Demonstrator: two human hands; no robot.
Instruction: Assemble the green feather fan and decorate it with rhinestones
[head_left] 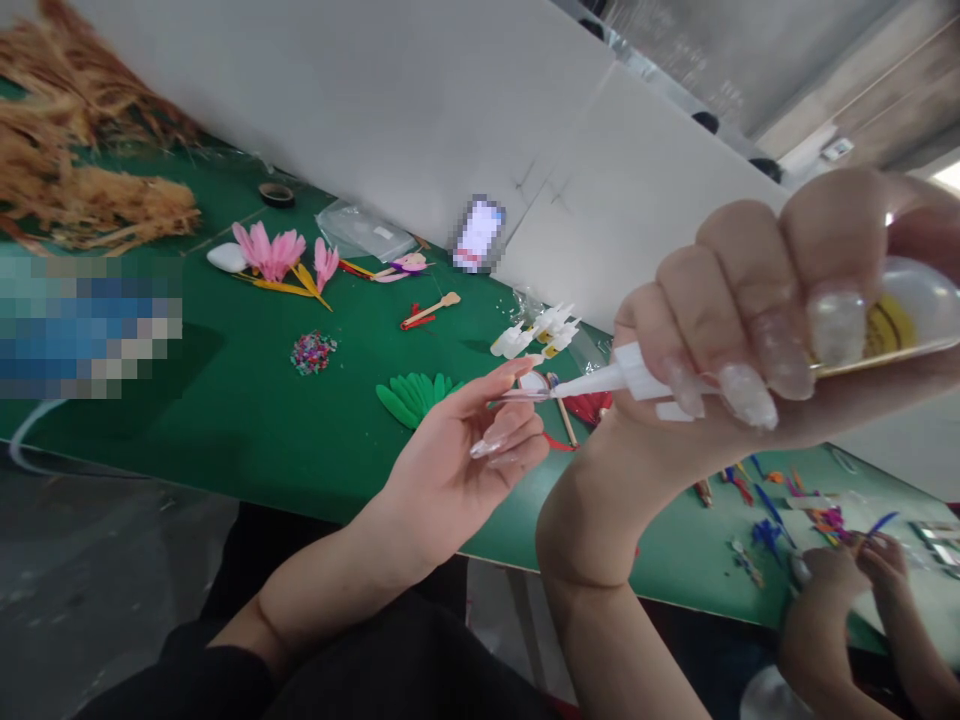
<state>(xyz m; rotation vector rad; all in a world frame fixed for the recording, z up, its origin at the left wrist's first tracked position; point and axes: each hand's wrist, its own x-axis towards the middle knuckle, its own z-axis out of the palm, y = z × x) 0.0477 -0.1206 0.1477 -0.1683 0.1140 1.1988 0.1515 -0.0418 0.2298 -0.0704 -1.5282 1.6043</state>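
My right hand (750,310) is wrapped round a clear glue bottle (892,325) with a yellow label. The bottle lies tilted on its side, and its long white nozzle (600,380) points left. The nozzle tip is at the fingers of my left hand (465,450), which is raised above the table with its palm up. Those fingers are pinched together; a thin, shiny edge shows at them, too small to make out. Below and behind my left hand lie green feathers (416,398), and red feathers (587,407) lie partly hidden behind the nozzle.
Several small white-capped bottles (536,332) stand by the grey partition (360,100). On the green table (225,420) lie pink feathers (270,250), sequins (313,352), a wooden stick (431,310), black tape (277,194) and tan fibres (90,190). A phone (478,235) leans there. Another person's hands (855,565) work at right.
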